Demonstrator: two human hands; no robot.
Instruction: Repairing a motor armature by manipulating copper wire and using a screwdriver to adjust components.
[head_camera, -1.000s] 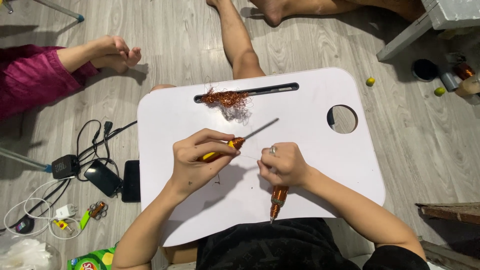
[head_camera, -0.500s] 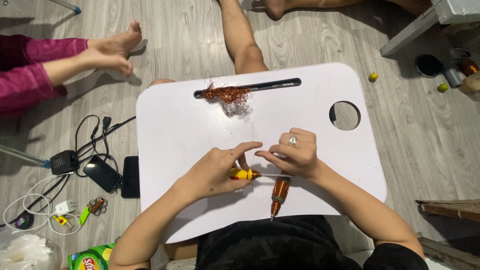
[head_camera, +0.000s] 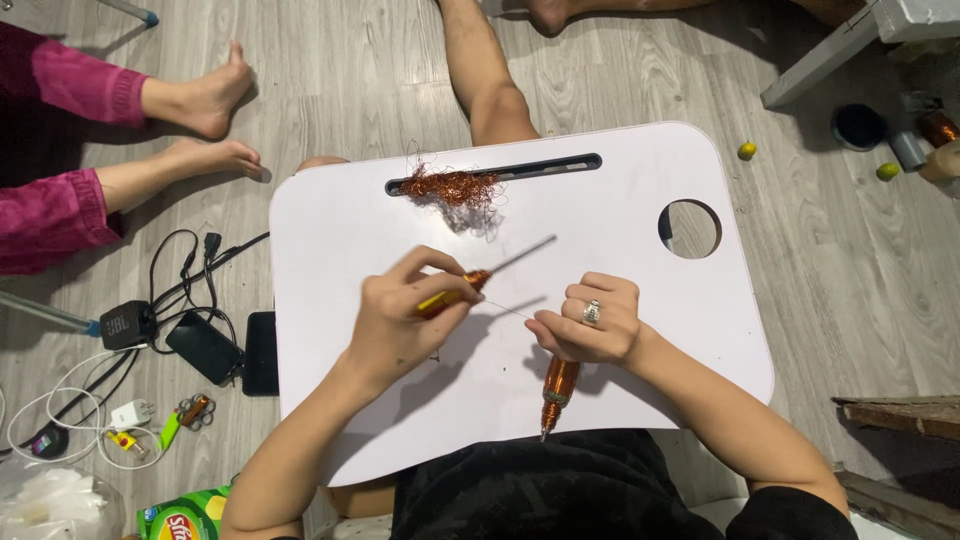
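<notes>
Since half a second ago, the left hand (head_camera: 400, 320) has lifted the screwdriver (head_camera: 480, 278) off the white lap table (head_camera: 330, 240); its shaft now points toward the upper right of the frame, its yellow-and-orange handle clamped in the fingers. At centre right, the right hand (head_camera: 590, 325) is closed on a copper-wound spindle (head_camera: 556, 390) that hangs below the fist, long axis near vertical, tip toward the bottom edge. Higher up, a tangle of copper wire (head_camera: 455, 188) sits on the table's dark slot (head_camera: 540, 166).

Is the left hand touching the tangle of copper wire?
Apart. The head view shows bare white tabletop between the left hand and the wire tangle.
</notes>
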